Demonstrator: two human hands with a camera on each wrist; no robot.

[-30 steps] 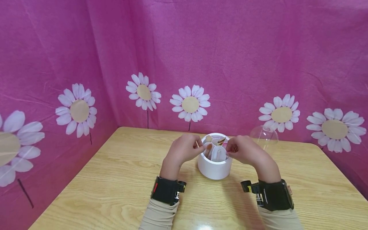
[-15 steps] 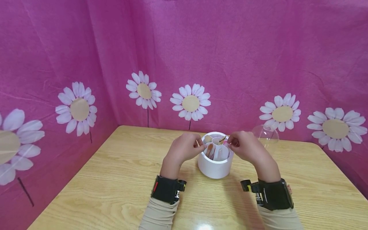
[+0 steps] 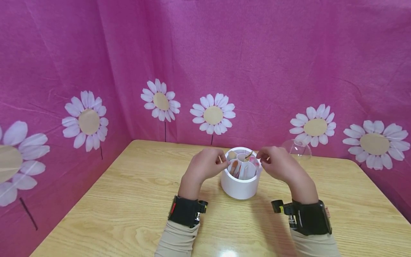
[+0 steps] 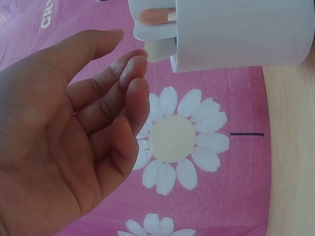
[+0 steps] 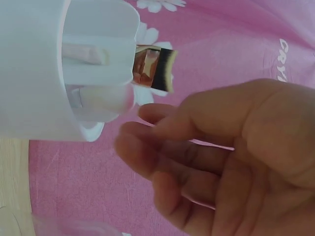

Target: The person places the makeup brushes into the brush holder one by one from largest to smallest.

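Note:
A round white makeup brush organizer (image 3: pixel 240 189) with several compartments stands upright on the table. Inside, a brown-tipped makeup brush (image 4: pixel 155 16) leans toward the left. A flat brush with dark bristles (image 5: pixel 165 71) sticks up from the middle, beside a pale, pink-tinged fluffy brush (image 5: pixel 110 98). My left hand (image 3: pixel 208 164) is at the organizer's left rim, fingers loosely bent, thumb apart, holding nothing; whether its fingertips touch the rim I cannot tell. My right hand (image 3: pixel 277 162) is just off the right rim, fingers loosely curled around nothing.
A clear dome-shaped cover (image 3: pixel 298 151) stands behind my right hand, near the table's back edge. The wooden table (image 3: pixel 128 210) meets a pink cloth backdrop (image 3: pixel 257 64) printed with white flowers, behind and to the left.
My right hand has drawn out of the organizer's right side and moved slightly right, beyond the rim. The left hand has barely moved, and the organizer stays in place.

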